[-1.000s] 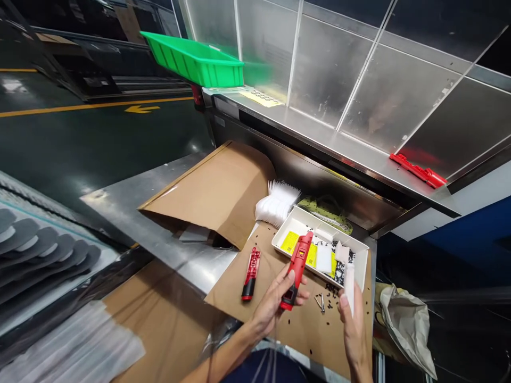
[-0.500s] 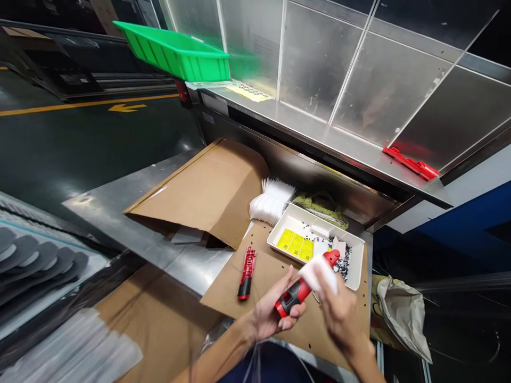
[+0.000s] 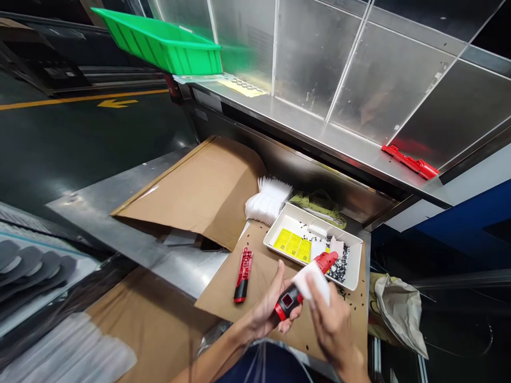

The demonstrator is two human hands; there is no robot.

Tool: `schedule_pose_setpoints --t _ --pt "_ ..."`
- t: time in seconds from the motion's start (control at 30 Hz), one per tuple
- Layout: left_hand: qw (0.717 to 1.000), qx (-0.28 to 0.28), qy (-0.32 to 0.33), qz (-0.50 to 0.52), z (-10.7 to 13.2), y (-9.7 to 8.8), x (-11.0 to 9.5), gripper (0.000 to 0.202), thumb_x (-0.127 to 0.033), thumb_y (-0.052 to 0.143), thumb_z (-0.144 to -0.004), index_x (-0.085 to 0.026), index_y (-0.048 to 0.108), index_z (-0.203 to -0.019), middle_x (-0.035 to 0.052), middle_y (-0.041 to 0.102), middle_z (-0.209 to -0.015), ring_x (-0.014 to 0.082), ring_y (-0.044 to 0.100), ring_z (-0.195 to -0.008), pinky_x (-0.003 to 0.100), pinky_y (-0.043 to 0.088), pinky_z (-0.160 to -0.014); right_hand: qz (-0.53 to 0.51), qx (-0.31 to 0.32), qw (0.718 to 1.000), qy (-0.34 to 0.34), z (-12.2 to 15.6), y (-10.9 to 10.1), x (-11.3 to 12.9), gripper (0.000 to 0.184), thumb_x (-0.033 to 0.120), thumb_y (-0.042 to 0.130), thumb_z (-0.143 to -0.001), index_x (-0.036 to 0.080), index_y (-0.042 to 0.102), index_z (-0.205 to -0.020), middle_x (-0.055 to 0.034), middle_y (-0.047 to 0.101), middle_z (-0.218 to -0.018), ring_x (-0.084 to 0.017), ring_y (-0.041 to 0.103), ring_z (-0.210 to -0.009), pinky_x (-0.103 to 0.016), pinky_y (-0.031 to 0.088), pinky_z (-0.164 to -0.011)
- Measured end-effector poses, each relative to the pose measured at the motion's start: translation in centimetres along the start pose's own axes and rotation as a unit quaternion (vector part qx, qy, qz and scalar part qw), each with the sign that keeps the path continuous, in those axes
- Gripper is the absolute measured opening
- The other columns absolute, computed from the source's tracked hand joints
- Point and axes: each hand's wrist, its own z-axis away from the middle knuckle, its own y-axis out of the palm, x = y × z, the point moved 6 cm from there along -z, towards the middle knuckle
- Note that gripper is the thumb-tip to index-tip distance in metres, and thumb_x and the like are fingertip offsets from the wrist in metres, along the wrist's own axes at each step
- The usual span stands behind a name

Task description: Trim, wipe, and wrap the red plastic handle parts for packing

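Note:
My left hand (image 3: 268, 308) is wrapped round the black lower end of a red-and-black plastic tool housing (image 3: 289, 300), which points up to the right. My right hand (image 3: 329, 314) pinches a white wipe (image 3: 313, 282) and presses it on the housing's red part. Beyond the wipe the red tip (image 3: 328, 259) sticks out near a white tray (image 3: 275, 234). In that tray are yellow labels (image 3: 293, 243) and many small black pieces (image 3: 340, 266). Left of my hands a second red-and-black housing (image 3: 243, 276) lies on the cardboard.
A stack of white wipes (image 3: 267, 201) stands behind the cardboard sheet (image 3: 219, 290), beside a large brown cardboard piece (image 3: 191, 186). On the metal ledge (image 3: 303, 119) are a green bin (image 3: 167, 48) and a red plastic part (image 3: 411, 162). A whitish bag (image 3: 399, 308) hangs at the right.
My right hand with the wipe has slid a little down and left along the housing, so more of the red tip shows. The view has shifted slightly.

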Motion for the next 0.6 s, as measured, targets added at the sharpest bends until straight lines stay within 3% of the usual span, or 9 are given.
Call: schedule_pose_setpoints --t 0.1,0.2,0.33,0.4,0.5,0.6 --pt "1.000 0.014 0.002 -0.022 -0.2 -0.1 0.2 0.096 -0.085 0.006 -0.079 -0.014 0.052 -0.124 -0.0037 0.054 -0.044 0.0067 0.038 -0.025 0.015 0.025 -0.030 0.046 -0.019 0.997 0.060 -0.4 -0.4 -1.1 0.043 0.021 0.038 -0.100 0.017 0.052 -0.141 -0.0158 0.066 -0.101 -0.017 0.062 -0.062 -0.026 0.049 -0.051" --pt "0.995 -0.008 0.038 -0.091 -0.4 -0.7 0.2 0.099 -0.088 0.013 -0.078 -0.013 0.047 -0.133 -0.0029 0.055 -0.045 0.0089 0.044 -0.029 0.015 0.030 -0.032 0.026 -0.005 0.999 0.040 -0.5 -0.3 -1.2 0.041 0.021 0.039 -0.100 0.018 0.056 -0.138 -0.0159 0.066 -0.100 -0.018 0.064 -0.067 -0.026 0.050 -0.054" --pt "0.979 -0.037 0.084 -0.183 -0.8 -1.3 0.2 0.109 -0.095 0.025 -0.067 -0.012 0.049 -0.134 -0.0025 0.055 -0.048 0.0119 0.051 -0.033 0.018 0.037 -0.034 0.015 -0.018 0.997 0.072 0.0 -0.6 -1.8 0.041 0.021 0.038 -0.100 0.017 0.057 -0.137 -0.0148 0.067 -0.097 -0.018 0.064 -0.065 -0.027 0.051 -0.055" --pt "0.974 -0.049 0.099 -0.200 -0.9 -1.5 0.1 0.112 -0.097 0.023 -0.065 -0.012 0.053 -0.132 -0.0027 0.054 -0.046 0.0121 0.051 -0.032 0.018 0.038 -0.033 0.005 -0.011 0.999 0.049 0.3 -0.6 -1.6 0.042 0.021 0.040 -0.100 0.018 0.054 -0.139 -0.0149 0.067 -0.101 -0.019 0.066 -0.071 -0.026 0.052 -0.058" --pt "0.964 -0.065 0.124 -0.228 -0.9 -1.8 -0.2 0.109 -0.096 0.023 -0.066 -0.013 0.059 -0.126 -0.0018 0.053 -0.046 0.0121 0.051 -0.032 0.018 0.038 -0.032 -0.008 0.016 1.000 -0.014 0.6 -0.5 -1.1 0.042 0.021 0.040 -0.099 0.022 0.054 -0.139 -0.0112 0.066 -0.092 -0.017 0.064 -0.067 -0.025 0.051 -0.057" --pt "0.960 -0.069 0.129 -0.240 -0.9 -2.0 -0.3 0.103 -0.092 0.023 -0.071 -0.014 0.061 -0.125 -0.0011 0.054 -0.048 0.0122 0.052 -0.033 0.017 0.038 -0.032 0.024 -0.003 0.999 0.021 0.6 -0.9 -1.9 0.039 0.021 0.038 -0.100 0.019 0.059 -0.134 -0.0086 0.062 -0.083 -0.016 0.059 -0.060 -0.024 0.048 -0.053"
